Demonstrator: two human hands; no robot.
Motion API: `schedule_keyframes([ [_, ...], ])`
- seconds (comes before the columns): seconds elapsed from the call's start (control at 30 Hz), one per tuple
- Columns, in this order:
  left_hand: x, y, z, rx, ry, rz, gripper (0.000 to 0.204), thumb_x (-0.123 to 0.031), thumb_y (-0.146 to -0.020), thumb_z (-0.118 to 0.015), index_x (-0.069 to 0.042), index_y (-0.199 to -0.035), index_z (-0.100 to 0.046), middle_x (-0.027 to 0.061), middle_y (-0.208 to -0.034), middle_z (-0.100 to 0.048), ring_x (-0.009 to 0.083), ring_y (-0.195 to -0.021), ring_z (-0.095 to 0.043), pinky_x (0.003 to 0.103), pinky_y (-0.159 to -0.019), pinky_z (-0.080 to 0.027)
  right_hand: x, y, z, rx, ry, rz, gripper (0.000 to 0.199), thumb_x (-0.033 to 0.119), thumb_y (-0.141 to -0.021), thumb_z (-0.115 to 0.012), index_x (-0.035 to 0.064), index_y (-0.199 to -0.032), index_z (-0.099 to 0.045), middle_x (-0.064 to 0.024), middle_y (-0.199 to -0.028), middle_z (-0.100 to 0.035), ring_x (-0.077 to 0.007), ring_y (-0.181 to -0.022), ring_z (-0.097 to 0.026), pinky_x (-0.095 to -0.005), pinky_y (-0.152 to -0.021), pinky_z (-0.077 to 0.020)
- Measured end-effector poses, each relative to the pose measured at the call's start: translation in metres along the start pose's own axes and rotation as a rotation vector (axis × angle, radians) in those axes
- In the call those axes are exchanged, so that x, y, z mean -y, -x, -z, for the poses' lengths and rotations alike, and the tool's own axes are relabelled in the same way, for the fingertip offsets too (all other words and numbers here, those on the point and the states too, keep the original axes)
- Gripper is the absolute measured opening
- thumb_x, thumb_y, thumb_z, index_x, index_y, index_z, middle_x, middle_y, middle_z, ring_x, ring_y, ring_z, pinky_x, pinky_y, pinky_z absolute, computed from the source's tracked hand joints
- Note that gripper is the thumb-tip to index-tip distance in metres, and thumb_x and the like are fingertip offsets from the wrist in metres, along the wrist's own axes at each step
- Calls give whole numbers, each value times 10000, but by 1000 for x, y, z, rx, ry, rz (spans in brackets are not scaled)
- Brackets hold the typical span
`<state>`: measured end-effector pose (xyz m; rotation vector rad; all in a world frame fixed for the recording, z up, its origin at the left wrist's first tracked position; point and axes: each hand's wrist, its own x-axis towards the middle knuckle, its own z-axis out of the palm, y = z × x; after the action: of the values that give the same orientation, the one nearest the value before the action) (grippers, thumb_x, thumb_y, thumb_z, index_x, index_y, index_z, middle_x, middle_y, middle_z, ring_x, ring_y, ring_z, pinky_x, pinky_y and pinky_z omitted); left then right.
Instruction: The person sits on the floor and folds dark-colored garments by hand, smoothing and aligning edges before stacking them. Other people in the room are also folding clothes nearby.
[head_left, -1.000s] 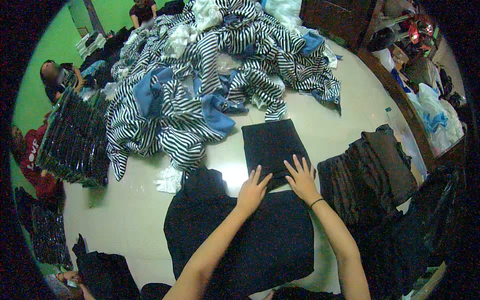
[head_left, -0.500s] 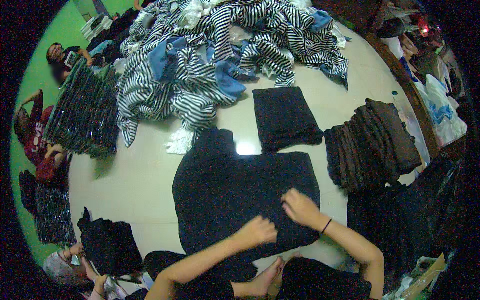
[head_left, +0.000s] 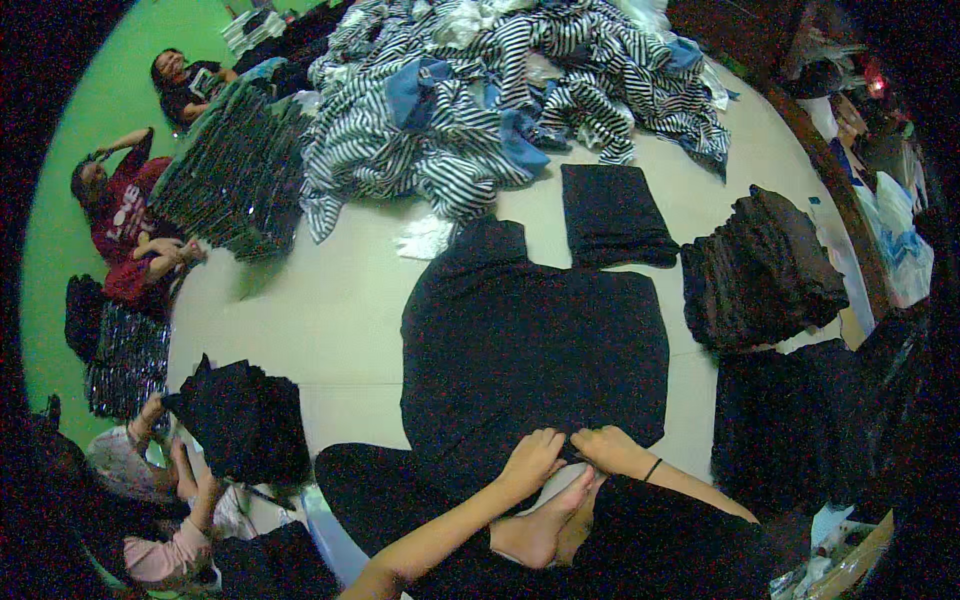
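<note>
A black garment [head_left: 540,350] lies spread on the pale floor before my crossed legs, with a narrower part pointing away at its far left. At its near edge, my left hand [head_left: 535,460] and my right hand [head_left: 612,452] sit close side by side. Both have curled fingers, pinching the cloth. A dark band circles my right wrist. Just beyond the garment lies a neatly folded black piece [head_left: 618,215]. My bare foot [head_left: 545,525] is right below the hands.
A heap of black-and-white striped clothes [head_left: 440,130] fills the far side. Stacked dark garments [head_left: 765,270] stand at the right. Packed stacks [head_left: 235,170] and seated people line the left, where a co-worker's hands touch a black pile [head_left: 245,420]. A carton [head_left: 840,560] sits at the near right.
My hands have come down from above the garment to its near edge and taken hold there. The whole view has shifted, so the surroundings appear farther right and mostly higher.
</note>
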<state>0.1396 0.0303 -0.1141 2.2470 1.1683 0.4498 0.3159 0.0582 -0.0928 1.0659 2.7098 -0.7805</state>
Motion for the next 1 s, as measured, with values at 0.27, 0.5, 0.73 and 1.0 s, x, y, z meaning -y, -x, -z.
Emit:
schedule_keyframes([
  [0.27, -17, -4, 7, -58, 11, 1, 262, -111, -683, -545, -24, -923, -485, 147, -870, -507, 309, -784, -498, 375, -677, -425, 8, 12, 29, -295, 80, 69, 187, 175, -676, -558, 97, -837, -504, -84, -781, -527, -277, -717, -555, -385, -568, -462],
  [0.5, -19, 12, 26, -235, -321, 200, 205, -67, -676, -508, -39, -877, -483, 127, -934, -499, 271, -828, -488, 361, -654, -412, -7, 32, 31, -491, 155, -278, 145, 53, -665, -483, 67, -809, -471, -96, -741, -506, -264, -727, -527, -363, -600, -443],
  [0.73, -28, 75, 105, -221, -315, 546, 341, 62, -568, -540, -30, -886, -455, 137, -915, -483, 324, -856, -487, 391, -668, -441, -40, 68, 42, -588, 137, -460, 217, 18, -574, -524, 51, -788, -501, -115, -774, -523, -300, -746, -506, -400, -647, -423],
  [1.0, 39, 38, 157, -756, 68, 505, 199, -2, -715, -513, 14, -913, -506, 129, -890, -556, 261, -800, -546, 326, -710, -431, -94, 65, 47, -496, -580, -726, 262, 76, -667, -563, -12, -914, -580, -105, -897, -600, -198, -793, -570, -268, -724, -435],
])
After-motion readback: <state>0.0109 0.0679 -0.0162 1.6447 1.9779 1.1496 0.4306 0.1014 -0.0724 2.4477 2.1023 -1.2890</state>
